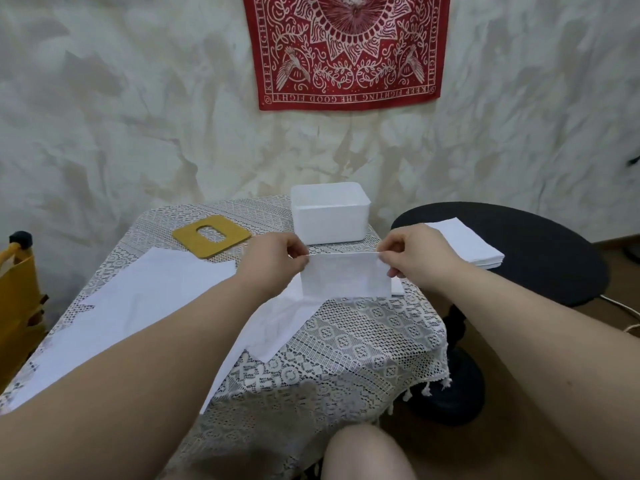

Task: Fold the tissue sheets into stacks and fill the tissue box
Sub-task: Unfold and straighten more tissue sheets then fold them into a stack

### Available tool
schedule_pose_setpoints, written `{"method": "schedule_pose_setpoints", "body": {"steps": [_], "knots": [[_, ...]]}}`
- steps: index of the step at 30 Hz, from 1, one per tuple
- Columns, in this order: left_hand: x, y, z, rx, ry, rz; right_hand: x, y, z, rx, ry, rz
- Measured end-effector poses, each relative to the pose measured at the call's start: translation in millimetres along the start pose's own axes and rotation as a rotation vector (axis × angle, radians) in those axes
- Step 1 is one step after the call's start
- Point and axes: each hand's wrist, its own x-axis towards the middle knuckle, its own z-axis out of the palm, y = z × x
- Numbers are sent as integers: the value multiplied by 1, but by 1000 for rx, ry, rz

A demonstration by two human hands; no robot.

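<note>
A folded white tissue sheet hangs upright just above the lace-covered table. My left hand pinches its top left corner and my right hand pinches its top right corner. Behind it stands the open white tissue box, lid off. Its yellow lid with an oval slot lies flat to the left. Unfolded white sheets spread across the table's left half, partly under my left forearm. A stack of white tissue sheets rests on the black round stool at the right.
The black round stool stands close to the table's right edge. A yellow bag sits at the far left. A red printed cloth hangs on the wall behind. My knee shows at the bottom.
</note>
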Motion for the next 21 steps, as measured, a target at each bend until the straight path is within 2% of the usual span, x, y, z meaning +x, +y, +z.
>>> {"method": "schedule_pose_setpoints", "body": {"steps": [4, 6, 8, 13, 21], "knots": [[29, 22, 17, -79, 193, -21, 19, 6, -12, -138, 285, -37], [34, 27, 25, -90, 243, 0, 23, 15, -8, -131, 361, -63], [28, 22, 43, -44, 183, 12, 19, 35, 10, -136, 345, -69], [-1, -9, 86, 108, 5, 41, -8, 78, 55, -172, 159, -47], [-7, -18, 92, 163, 27, 92, -4, 78, 56, -198, 139, -85]]}}
